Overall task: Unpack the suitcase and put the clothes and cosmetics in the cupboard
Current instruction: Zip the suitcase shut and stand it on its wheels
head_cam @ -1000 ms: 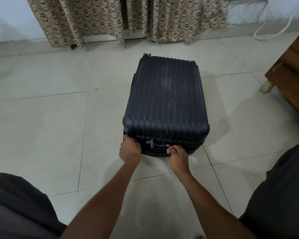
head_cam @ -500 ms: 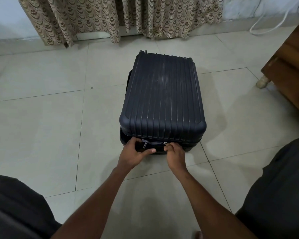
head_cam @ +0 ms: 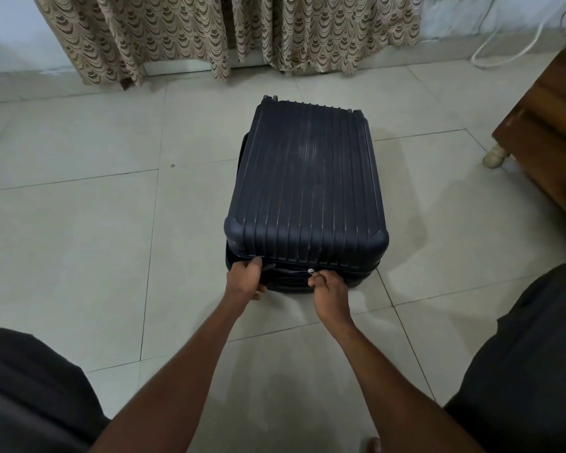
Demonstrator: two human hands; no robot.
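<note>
Since a moment ago, the left hand (head_cam: 245, 278) has slid out to the suitcase's (head_cam: 307, 191) near left corner, fingers curled on the seam; the right hand (head_cam: 329, 287) stays pinching the zipper pull (head_cam: 311, 271). That dark ribbed suitcase lies flat and closed on the pale tiled floor (head_cam: 79, 256). Patterned curtains (head_cam: 209, 31) hang behind it; wooden furniture (head_cam: 549, 138) is cut off at right. Its contents are hidden.

view: just the one head cam, wide-angle
facing: forward and down at the floor (head_cam: 79, 256)
closeness: near, suitcase (head_cam: 307, 191) mid-frame, forearms entering from the bottom edge
</note>
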